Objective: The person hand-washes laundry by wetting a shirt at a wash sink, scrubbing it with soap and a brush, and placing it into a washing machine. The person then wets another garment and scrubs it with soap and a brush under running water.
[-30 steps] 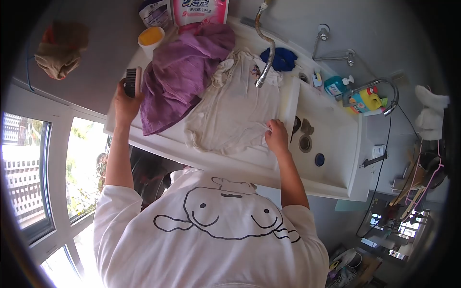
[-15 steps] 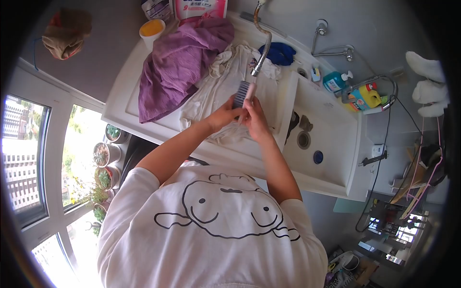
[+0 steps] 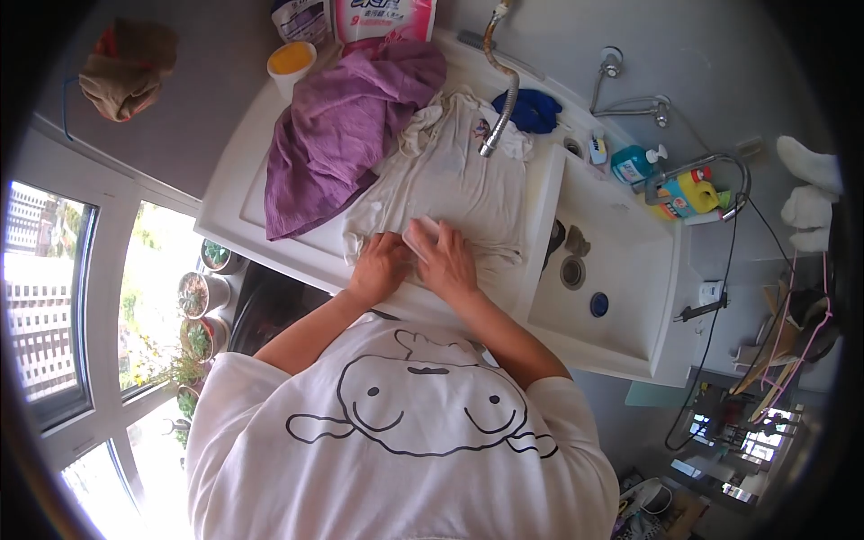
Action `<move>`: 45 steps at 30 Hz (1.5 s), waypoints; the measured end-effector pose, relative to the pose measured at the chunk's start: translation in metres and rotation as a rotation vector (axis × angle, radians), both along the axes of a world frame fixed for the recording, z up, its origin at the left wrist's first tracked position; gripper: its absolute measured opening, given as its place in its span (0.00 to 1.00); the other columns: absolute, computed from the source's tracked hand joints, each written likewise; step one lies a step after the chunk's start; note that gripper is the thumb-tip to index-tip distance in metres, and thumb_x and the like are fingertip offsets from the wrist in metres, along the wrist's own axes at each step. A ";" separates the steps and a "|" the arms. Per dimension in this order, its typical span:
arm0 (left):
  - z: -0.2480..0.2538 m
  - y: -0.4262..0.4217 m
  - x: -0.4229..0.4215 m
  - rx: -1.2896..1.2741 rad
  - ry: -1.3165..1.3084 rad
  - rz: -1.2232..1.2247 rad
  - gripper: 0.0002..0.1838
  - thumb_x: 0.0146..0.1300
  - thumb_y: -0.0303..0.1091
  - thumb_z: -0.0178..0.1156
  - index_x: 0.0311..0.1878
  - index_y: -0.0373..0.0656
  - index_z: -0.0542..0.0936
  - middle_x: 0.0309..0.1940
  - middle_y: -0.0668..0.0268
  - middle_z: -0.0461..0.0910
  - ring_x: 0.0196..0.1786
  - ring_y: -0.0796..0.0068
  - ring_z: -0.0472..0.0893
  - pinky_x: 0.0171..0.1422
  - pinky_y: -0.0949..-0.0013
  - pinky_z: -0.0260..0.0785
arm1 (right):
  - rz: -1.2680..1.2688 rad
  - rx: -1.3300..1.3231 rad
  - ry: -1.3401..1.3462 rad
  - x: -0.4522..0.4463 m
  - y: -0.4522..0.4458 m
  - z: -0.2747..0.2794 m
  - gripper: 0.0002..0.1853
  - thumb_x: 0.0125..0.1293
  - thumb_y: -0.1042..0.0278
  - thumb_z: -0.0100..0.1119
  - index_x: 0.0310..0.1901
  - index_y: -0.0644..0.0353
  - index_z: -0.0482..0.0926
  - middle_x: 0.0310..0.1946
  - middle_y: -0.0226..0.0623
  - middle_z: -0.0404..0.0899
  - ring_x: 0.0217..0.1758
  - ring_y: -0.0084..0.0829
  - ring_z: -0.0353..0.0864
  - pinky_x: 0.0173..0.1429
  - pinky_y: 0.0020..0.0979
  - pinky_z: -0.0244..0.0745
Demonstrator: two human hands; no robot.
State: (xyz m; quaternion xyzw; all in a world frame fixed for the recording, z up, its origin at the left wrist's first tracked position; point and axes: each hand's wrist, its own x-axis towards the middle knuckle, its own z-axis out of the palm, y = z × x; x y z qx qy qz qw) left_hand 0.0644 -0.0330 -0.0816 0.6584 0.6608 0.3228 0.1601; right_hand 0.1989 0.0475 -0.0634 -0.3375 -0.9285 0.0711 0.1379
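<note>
A wet white shirt [image 3: 450, 180] lies spread on the washboard side of the sink. My right hand [image 3: 450, 265] is closed around a scrubbing brush [image 3: 420, 239], whose pale pink back faces up; its bristles are hidden against the cloth. Beside it, at the lower edge of the shirt, my left hand [image 3: 382, 267] has its fingers curled on the fabric. A purple garment [image 3: 346, 135] is heaped to the left of the shirt. Above the shirt hangs a flexible metal faucet hose [image 3: 508, 108].
To the right is a sink basin [image 3: 621, 297] with a drain and a dark blue round piece [image 3: 598, 304]. A blue cloth [image 3: 529, 112], a teal pump bottle [image 3: 633, 165] and a yellow bottle [image 3: 693, 193] line the back. A tub with yellow contents [image 3: 291, 61] stands upper left.
Both hands have come down and toward my body, to the shirt's lower edge. The brush, held up with bristles showing before, now lies back-up on the cloth.
</note>
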 end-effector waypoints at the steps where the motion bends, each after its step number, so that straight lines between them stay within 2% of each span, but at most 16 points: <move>1: 0.000 0.001 0.001 -0.002 -0.003 0.005 0.11 0.41 0.29 0.58 0.31 0.41 0.74 0.38 0.66 0.68 0.45 0.63 0.67 0.48 0.62 0.61 | -0.008 0.025 0.032 0.001 0.018 -0.005 0.33 0.41 0.67 0.58 0.54 0.46 0.61 0.41 0.44 0.64 0.43 0.45 0.66 0.40 0.42 0.65; 4: 0.000 0.000 -0.001 -0.022 0.045 0.034 0.07 0.42 0.29 0.57 0.29 0.41 0.74 0.37 0.66 0.68 0.44 0.63 0.67 0.48 0.63 0.61 | -0.285 -0.036 0.031 0.012 0.079 -0.008 0.34 0.41 0.67 0.58 0.55 0.41 0.60 0.41 0.43 0.63 0.41 0.44 0.68 0.38 0.41 0.66; 7: -0.001 -0.002 -0.003 0.003 0.033 -0.005 0.07 0.43 0.29 0.56 0.29 0.41 0.74 0.38 0.66 0.68 0.45 0.64 0.67 0.47 0.63 0.61 | -0.367 -0.035 -0.088 0.003 0.079 0.009 0.35 0.41 0.66 0.59 0.56 0.40 0.60 0.41 0.42 0.63 0.40 0.43 0.68 0.38 0.41 0.67; 10: -0.006 -0.002 -0.004 0.032 0.022 -0.008 0.07 0.45 0.28 0.55 0.30 0.41 0.74 0.39 0.67 0.68 0.46 0.65 0.66 0.47 0.63 0.61 | -0.099 -0.070 -0.063 -0.010 0.023 0.000 0.34 0.42 0.66 0.59 0.55 0.40 0.60 0.40 0.43 0.64 0.41 0.43 0.69 0.39 0.40 0.68; 13: -0.007 -0.002 -0.002 0.046 0.032 0.008 0.06 0.46 0.28 0.54 0.30 0.40 0.74 0.40 0.66 0.68 0.46 0.65 0.66 0.47 0.63 0.60 | -0.126 0.105 0.033 0.006 0.048 -0.011 0.33 0.43 0.65 0.59 0.55 0.40 0.60 0.40 0.43 0.65 0.40 0.43 0.69 0.39 0.40 0.68; 16: -0.006 -0.005 -0.001 0.088 0.119 0.009 0.05 0.47 0.29 0.54 0.29 0.41 0.75 0.39 0.66 0.69 0.45 0.65 0.67 0.47 0.63 0.60 | -0.542 -0.090 -0.048 0.034 0.102 0.011 0.29 0.44 0.64 0.59 0.52 0.43 0.63 0.45 0.46 0.64 0.43 0.45 0.69 0.41 0.41 0.69; 23: -0.004 -0.005 -0.003 0.056 0.065 -0.011 0.05 0.45 0.28 0.55 0.28 0.42 0.75 0.34 0.67 0.70 0.41 0.66 0.69 0.45 0.66 0.61 | -0.072 -0.092 -0.071 0.002 0.021 0.010 0.33 0.41 0.63 0.60 0.54 0.42 0.63 0.43 0.44 0.65 0.43 0.45 0.69 0.42 0.41 0.69; 24: -0.004 -0.006 -0.002 0.032 0.079 -0.002 0.05 0.43 0.26 0.56 0.27 0.42 0.74 0.33 0.66 0.70 0.39 0.65 0.69 0.44 0.66 0.62 | -0.148 -0.059 0.071 0.018 0.054 -0.002 0.31 0.42 0.65 0.60 0.53 0.41 0.63 0.42 0.44 0.66 0.42 0.45 0.69 0.41 0.42 0.69; 26: -0.002 -0.007 0.000 0.031 0.100 -0.007 0.04 0.43 0.27 0.56 0.27 0.43 0.74 0.32 0.67 0.70 0.39 0.66 0.69 0.44 0.66 0.62 | -0.488 -0.093 -0.009 0.037 0.099 0.012 0.29 0.42 0.68 0.59 0.51 0.44 0.65 0.39 0.44 0.66 0.42 0.44 0.69 0.39 0.41 0.69; 29: -0.002 -0.004 -0.001 0.029 0.132 -0.015 0.04 0.45 0.28 0.55 0.28 0.43 0.75 0.33 0.67 0.69 0.40 0.67 0.69 0.45 0.66 0.61 | -0.470 -0.031 -0.019 0.032 0.077 0.021 0.31 0.40 0.67 0.61 0.52 0.44 0.65 0.39 0.43 0.66 0.41 0.43 0.69 0.40 0.40 0.68; 31: -0.003 -0.005 0.000 0.010 0.130 -0.020 0.04 0.47 0.29 0.54 0.29 0.43 0.75 0.33 0.68 0.69 0.41 0.68 0.68 0.46 0.67 0.60 | -0.002 -0.118 0.075 0.020 0.029 0.013 0.33 0.39 0.67 0.62 0.53 0.42 0.64 0.38 0.42 0.65 0.41 0.42 0.69 0.40 0.41 0.68; 34: 0.002 -0.006 0.000 -0.015 0.117 -0.036 0.05 0.48 0.28 0.53 0.30 0.42 0.74 0.33 0.67 0.69 0.41 0.67 0.68 0.47 0.67 0.59 | -0.033 0.017 0.100 0.029 0.050 0.001 0.33 0.38 0.67 0.62 0.52 0.43 0.65 0.38 0.42 0.65 0.41 0.41 0.69 0.40 0.40 0.68; 37: 0.002 -0.005 0.001 -0.046 0.174 -0.045 0.06 0.47 0.28 0.53 0.31 0.42 0.74 0.33 0.66 0.69 0.41 0.66 0.68 0.46 0.67 0.59 | -0.459 -0.139 -0.031 0.043 0.102 0.018 0.30 0.40 0.69 0.61 0.49 0.44 0.66 0.40 0.41 0.65 0.43 0.42 0.68 0.41 0.40 0.67; 38: 0.000 -0.005 0.001 -0.017 0.159 -0.039 0.06 0.47 0.27 0.53 0.30 0.41 0.74 0.33 0.66 0.69 0.41 0.66 0.68 0.46 0.66 0.59 | -0.461 -0.137 -0.029 0.042 0.096 0.019 0.30 0.40 0.69 0.61 0.49 0.44 0.66 0.40 0.41 0.65 0.43 0.42 0.68 0.41 0.40 0.67; 42: 0.000 -0.004 0.000 0.019 0.122 -0.021 0.05 0.47 0.27 0.53 0.30 0.40 0.73 0.33 0.64 0.69 0.40 0.65 0.68 0.46 0.66 0.59 | 0.093 -0.110 -0.094 0.025 0.023 0.018 0.34 0.39 0.67 0.61 0.53 0.40 0.64 0.41 0.38 0.64 0.42 0.40 0.69 0.44 0.40 0.66; 45: 0.004 -0.006 0.001 -0.028 0.199 -0.035 0.05 0.47 0.27 0.53 0.30 0.39 0.73 0.34 0.63 0.69 0.40 0.65 0.68 0.46 0.66 0.60 | -0.105 -0.072 0.001 0.035 0.070 0.005 0.32 0.39 0.67 0.61 0.51 0.40 0.65 0.38 0.38 0.66 0.42 0.40 0.68 0.42 0.40 0.67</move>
